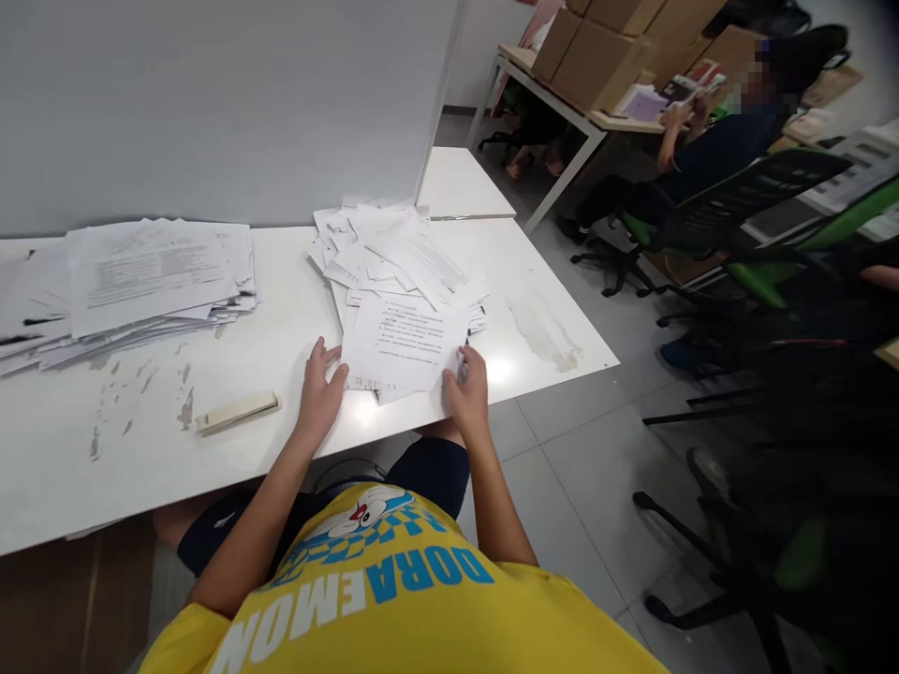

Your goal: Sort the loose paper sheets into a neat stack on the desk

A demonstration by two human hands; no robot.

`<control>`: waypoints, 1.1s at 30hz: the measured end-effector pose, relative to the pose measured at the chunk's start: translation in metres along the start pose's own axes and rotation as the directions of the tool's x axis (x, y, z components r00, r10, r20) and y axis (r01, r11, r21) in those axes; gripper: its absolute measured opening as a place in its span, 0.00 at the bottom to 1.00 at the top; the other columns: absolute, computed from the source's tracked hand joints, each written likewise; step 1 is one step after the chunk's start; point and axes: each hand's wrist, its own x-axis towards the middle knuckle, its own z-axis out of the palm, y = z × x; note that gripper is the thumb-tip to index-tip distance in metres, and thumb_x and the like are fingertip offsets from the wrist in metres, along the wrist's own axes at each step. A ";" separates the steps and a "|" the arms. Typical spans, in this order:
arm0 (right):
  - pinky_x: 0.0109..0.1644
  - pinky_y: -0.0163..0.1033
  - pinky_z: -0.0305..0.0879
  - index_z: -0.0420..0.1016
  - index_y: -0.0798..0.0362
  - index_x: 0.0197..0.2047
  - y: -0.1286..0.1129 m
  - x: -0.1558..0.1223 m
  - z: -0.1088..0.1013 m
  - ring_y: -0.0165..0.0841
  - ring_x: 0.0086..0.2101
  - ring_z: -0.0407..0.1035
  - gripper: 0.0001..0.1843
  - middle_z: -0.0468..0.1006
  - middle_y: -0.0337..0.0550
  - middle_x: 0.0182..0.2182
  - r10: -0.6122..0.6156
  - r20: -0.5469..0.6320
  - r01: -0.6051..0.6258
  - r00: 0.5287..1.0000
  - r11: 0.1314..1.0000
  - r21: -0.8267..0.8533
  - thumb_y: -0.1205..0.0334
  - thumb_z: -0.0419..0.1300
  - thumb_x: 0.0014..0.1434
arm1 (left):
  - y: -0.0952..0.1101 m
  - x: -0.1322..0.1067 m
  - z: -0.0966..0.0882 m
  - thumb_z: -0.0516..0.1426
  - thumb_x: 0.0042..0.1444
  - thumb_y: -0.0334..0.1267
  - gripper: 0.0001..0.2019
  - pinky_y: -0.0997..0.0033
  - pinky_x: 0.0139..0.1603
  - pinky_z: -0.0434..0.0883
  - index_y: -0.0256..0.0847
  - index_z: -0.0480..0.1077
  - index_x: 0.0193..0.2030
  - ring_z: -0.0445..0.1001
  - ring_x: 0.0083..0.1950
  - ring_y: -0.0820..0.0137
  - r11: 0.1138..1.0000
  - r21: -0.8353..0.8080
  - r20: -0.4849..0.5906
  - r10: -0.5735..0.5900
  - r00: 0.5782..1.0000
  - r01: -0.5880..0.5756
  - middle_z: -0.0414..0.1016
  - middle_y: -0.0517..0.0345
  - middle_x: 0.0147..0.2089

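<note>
Printed sheets of paper (407, 346) lie at the front of a loose paper pile (379, 248) on the white table. My left hand (321, 388) is beside their left edge, fingers apart, with the thumb at the paper's border. At the right edge is my right hand (467, 388), its thumb and fingers spread, the thumb against the sheets. Neither hand is closed around the paper. To the left of my left hand rests a long cream-coloured stapler-like object (239, 412).
A second, thicker paper stack (151, 276) sits at the table's left. A grey partition (211, 103) rises behind the white table (554, 346). Beyond the table's right edge are office chairs (744, 201), a seated person (730, 140) and cardboard boxes (596, 61) on another desk.
</note>
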 end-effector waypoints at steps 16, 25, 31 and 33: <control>0.59 0.50 0.68 0.44 0.43 0.73 -0.028 -0.010 -0.009 0.41 0.57 0.67 0.42 0.61 0.54 0.64 0.078 -0.076 -0.045 0.994 0.927 0.371 0.51 0.58 0.60 | 0.019 -0.002 -0.003 0.56 0.57 0.44 0.12 0.61 0.52 0.74 0.43 0.69 0.46 0.77 0.47 0.63 0.990 -0.038 0.042 0.139 0.989 -0.137 0.77 0.54 0.42; 0.60 0.50 0.68 0.52 0.48 0.69 -0.038 -0.015 0.014 0.42 0.56 0.69 0.36 0.71 0.56 0.58 -0.100 0.175 0.014 0.979 0.899 0.438 0.46 0.57 0.62 | -0.003 -0.046 -0.028 0.54 0.63 0.43 0.18 0.56 0.61 0.69 0.44 0.59 0.58 0.72 0.56 0.63 0.930 0.184 -0.167 0.350 0.922 -0.319 0.71 0.48 0.54; 0.47 0.45 0.73 0.66 0.49 0.58 -0.036 -0.011 0.007 0.39 0.43 0.76 0.27 0.81 0.47 0.44 0.007 0.388 -0.216 0.922 0.839 0.499 0.51 0.62 0.57 | 0.000 -0.060 -0.039 0.53 0.62 0.45 0.17 0.62 0.52 0.72 0.44 0.61 0.56 0.75 0.48 0.67 0.967 0.165 -0.194 0.225 0.955 -0.194 0.73 0.52 0.45; 0.41 0.44 0.73 0.67 0.49 0.57 -0.041 -0.008 0.003 0.39 0.39 0.77 0.28 0.83 0.45 0.39 0.051 0.487 -0.311 0.872 0.826 0.470 0.52 0.64 0.54 | 0.005 -0.070 -0.047 0.53 0.61 0.44 0.19 0.65 0.47 0.73 0.44 0.59 0.57 0.76 0.44 0.68 0.986 0.108 -0.225 0.147 0.963 -0.125 0.73 0.54 0.43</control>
